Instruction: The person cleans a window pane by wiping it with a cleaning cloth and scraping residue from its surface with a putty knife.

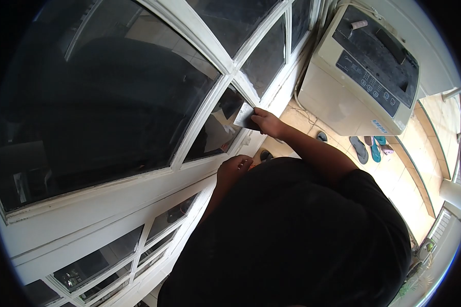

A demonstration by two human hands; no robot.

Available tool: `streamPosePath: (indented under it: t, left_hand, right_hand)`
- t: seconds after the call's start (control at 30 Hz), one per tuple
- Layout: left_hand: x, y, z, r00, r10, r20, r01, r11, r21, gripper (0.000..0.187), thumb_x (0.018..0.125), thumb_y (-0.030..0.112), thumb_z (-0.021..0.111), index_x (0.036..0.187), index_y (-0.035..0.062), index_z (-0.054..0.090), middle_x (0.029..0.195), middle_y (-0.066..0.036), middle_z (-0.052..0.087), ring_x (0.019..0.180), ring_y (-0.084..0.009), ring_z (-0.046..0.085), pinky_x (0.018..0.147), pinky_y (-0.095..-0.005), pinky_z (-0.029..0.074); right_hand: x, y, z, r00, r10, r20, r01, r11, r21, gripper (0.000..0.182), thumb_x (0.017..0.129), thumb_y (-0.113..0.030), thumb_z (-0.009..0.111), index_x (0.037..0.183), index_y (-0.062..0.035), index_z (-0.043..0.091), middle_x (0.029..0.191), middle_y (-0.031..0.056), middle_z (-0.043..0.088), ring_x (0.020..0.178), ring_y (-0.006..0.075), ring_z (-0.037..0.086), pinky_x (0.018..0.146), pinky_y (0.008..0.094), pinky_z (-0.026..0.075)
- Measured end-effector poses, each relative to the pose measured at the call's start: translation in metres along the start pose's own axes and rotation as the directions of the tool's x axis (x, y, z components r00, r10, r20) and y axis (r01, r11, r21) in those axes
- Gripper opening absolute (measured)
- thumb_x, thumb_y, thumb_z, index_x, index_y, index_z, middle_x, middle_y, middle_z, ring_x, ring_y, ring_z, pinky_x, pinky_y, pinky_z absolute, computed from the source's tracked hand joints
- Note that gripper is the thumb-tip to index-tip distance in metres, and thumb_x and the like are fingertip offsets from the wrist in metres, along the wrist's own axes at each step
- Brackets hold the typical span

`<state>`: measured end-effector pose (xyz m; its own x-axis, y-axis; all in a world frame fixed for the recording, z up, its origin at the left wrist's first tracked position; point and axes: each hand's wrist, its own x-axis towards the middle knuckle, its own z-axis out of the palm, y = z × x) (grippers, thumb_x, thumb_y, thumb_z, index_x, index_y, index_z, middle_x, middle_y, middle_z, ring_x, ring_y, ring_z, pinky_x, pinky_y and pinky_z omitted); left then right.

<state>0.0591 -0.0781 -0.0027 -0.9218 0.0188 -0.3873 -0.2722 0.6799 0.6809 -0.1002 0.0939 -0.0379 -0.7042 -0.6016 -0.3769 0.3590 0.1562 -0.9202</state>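
My right hand (267, 123) is closed around the near end of a flat silvery scraper (245, 116) with pale smudges on it. The scraper's far edge lies against the white frame of a glazed door (231, 66), over the small lower pane (215, 134). Lower down and to the left, my left hand (233, 170) hangs close to the door's bottom rail, fingers curled in. Whether anything is in those fingers cannot be made out. White smears mark the frame bars above the scraper.
A top-loading washing machine (338, 87) stands at the upper right, a small pinkish roll (359, 24) on its lid. Sandals (359, 149) lie on the tiled floor beside curved steps (415, 174). A second glazed panel (133, 261) is at the lower left.
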Motion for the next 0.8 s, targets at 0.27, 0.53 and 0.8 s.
streamPosePath:
  t: [0.27, 0.53, 0.8]
  left_hand:
    - [0.000, -0.008, -0.001, 1.000, 0.006, 0.004, -0.006, 1.000, 0.009, 0.031, 0.093, 0.040, 0.061, 0.103, 0.0126, 0.072, 0.092, -0.008, 0.073, 0.081, -0.0222, 0.072, 0.073, -0.0322, 0.054]
    - [-0.001, -0.002, -0.004, 0.999, -0.015, 0.030, 0.014, 1.000, 0.027, 0.035, 0.094, 0.043, 0.059, 0.104, 0.0126, 0.072, 0.095, -0.008, 0.074, 0.084, -0.0221, 0.072, 0.074, -0.0326, 0.054]
    - [-0.002, -0.001, -0.002, 1.000, 0.002, 0.025, -0.003, 0.999, 0.035, 0.035, 0.094, 0.043, 0.059, 0.105, 0.0124, 0.071, 0.094, -0.008, 0.074, 0.083, -0.0221, 0.072, 0.074, -0.0323, 0.054]
  right_hand:
    - [0.004, 0.006, 0.000, 0.999, 0.026, -0.019, -0.026, 1.000, -0.006, 0.025, 0.098, -0.025, 0.043, 0.108, -0.0063, 0.056, 0.080, 0.0023, 0.053, 0.069, 0.0122, 0.052, 0.062, 0.0301, 0.045]
    - [0.002, 0.000, -0.002, 1.000, -0.020, -0.020, 0.020, 0.999, 0.026, 0.026, 0.099, -0.026, 0.044, 0.109, -0.0069, 0.057, 0.081, 0.0018, 0.054, 0.070, 0.0118, 0.051, 0.062, 0.0289, 0.046]
    - [0.005, 0.005, -0.002, 0.999, -0.033, -0.012, 0.033, 0.999, 0.015, 0.026, 0.099, -0.026, 0.043, 0.109, -0.0053, 0.057, 0.082, 0.0028, 0.054, 0.071, 0.0125, 0.052, 0.063, 0.0296, 0.047]
